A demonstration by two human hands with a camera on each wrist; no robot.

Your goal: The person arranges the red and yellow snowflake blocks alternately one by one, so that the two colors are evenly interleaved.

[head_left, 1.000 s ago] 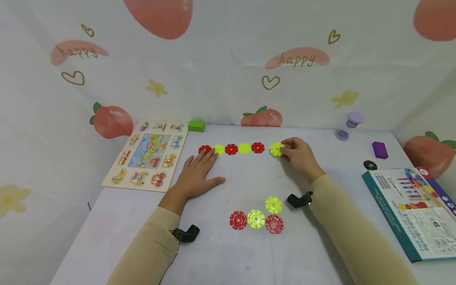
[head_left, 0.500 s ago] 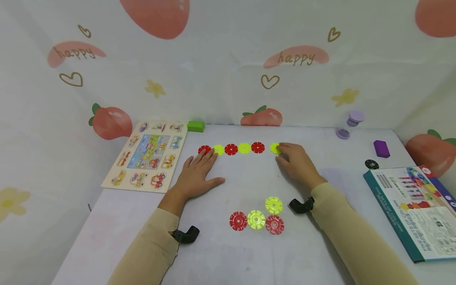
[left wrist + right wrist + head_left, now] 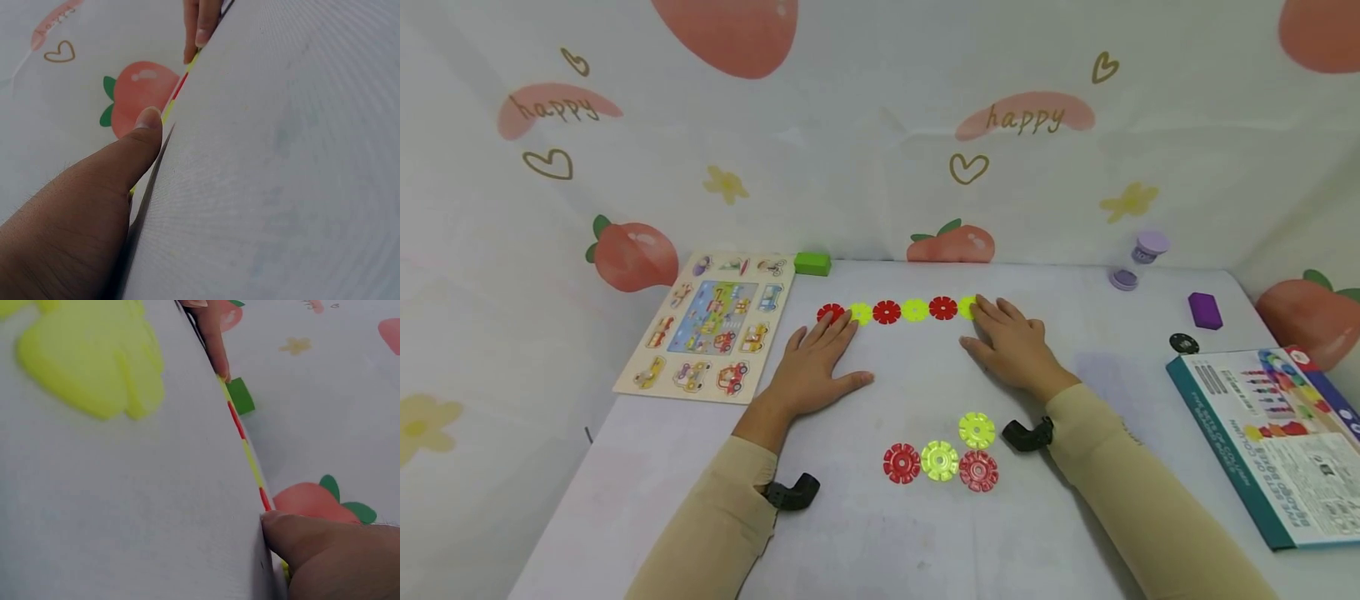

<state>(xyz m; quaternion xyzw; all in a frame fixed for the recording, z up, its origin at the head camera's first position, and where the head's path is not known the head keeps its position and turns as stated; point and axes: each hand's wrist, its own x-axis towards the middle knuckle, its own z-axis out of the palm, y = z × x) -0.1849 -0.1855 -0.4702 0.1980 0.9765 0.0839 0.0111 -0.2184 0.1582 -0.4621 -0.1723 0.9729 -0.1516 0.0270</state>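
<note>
Red and yellow discs (image 3: pixel 887 312) form a row near the table's (image 3: pixel 865 550) back edge. The left hand (image 3: pixel 816 375), fingers spread, touches the left end; the right hand (image 3: pixel 1017 346), fingers extended, rests on the end disc (image 3: pixel 967 307), partly hiding it. Four more discs (image 3: pixel 939 461) lie further forward. A box (image 3: pixel 1262 442), contents hidden, lies cut off at the right edge; an hourglass (image 3: pixel 1141 257) stands near the back-right corner.

I see a white backdrop (image 3: pixel 850 158) across the upper frame, printed with peaches (image 3: pixel 636 258), yellow flowers (image 3: pixel 727 184). White tabletop (image 3: pixel 865 550) below. Soft light.
</note>
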